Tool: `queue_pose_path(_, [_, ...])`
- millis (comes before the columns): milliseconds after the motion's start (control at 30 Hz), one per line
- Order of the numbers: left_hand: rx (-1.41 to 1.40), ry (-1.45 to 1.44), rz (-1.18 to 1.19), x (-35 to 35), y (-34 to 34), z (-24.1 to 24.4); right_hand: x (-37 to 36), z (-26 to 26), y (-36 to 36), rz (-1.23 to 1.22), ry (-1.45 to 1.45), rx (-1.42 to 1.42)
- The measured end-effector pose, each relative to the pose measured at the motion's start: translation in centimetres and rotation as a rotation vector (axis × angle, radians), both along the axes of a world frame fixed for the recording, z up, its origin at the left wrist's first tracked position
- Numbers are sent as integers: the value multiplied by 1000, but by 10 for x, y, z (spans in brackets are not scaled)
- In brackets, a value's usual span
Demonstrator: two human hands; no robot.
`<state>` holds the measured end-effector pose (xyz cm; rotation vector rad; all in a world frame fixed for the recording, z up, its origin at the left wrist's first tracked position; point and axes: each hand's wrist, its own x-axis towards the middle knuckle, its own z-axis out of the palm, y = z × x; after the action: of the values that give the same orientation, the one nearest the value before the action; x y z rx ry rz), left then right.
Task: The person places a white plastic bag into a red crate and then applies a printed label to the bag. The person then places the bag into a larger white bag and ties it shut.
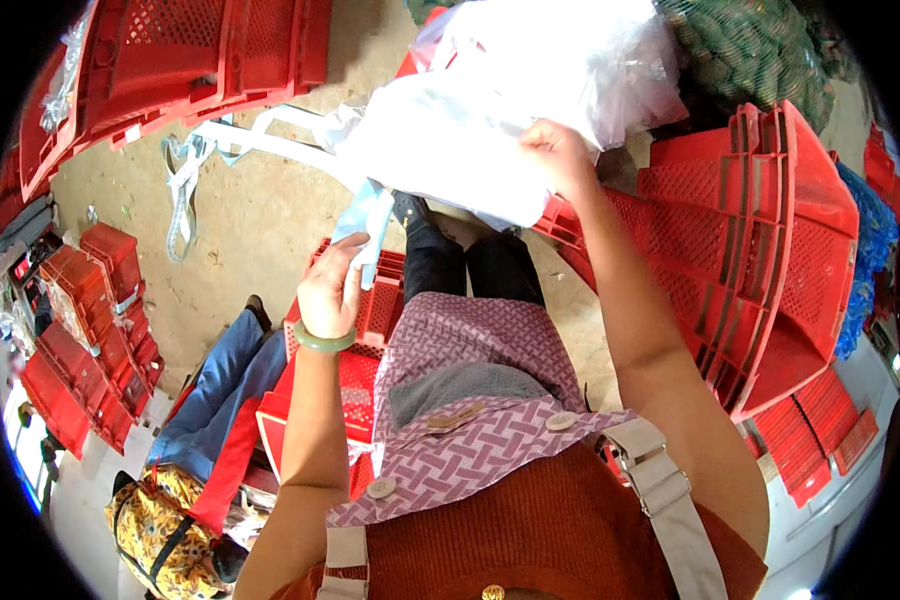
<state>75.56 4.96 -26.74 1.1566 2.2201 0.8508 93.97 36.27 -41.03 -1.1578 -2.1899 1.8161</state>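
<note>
My left hand (332, 289), with a green bangle at its wrist, pinches the end of a pale blue printed strip (375, 214) between thumb and fingers. The strip's long tail loops leftward across the floor. Before me lies a bright white sheet or plastic bag (450, 142), washed out by glare. On its right side rests my right hand (559, 154), fingers curled and pressed together at the white surface; whether they grip it is hard to tell. Clear, crumpled plastic bags (630, 82) lie beyond that hand.
Red plastic crates stand stacked at the upper left (195, 60), right (705, 247), and beside my left leg (375, 300). Green net sacks (750, 56) lie at the upper right. Another person in a yellow patterned top (165, 525) is at the lower left.
</note>
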Motion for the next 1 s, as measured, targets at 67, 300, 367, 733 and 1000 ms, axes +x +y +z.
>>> queue_pose_path(67, [-14, 20, -31, -3, 4, 7, -7, 18, 27, -201, -24, 327])
queue_pose_path(300, [-51, 64, -167, -29, 23, 46, -20, 53, 45, -717, -25, 681])
queue_pose_path(367, [-69, 66, -183, -33, 24, 50, -25, 62, 26, -615, 46, 805])
queue_pose_path(733, [-46, -35, -249, -26, 31, 54, -60, 87, -94, 350, 444, -326])
queue_pose_path(1000, [-221, 275, -103, -84, 4, 31, -70, 108, -137, 234, 194, -564])
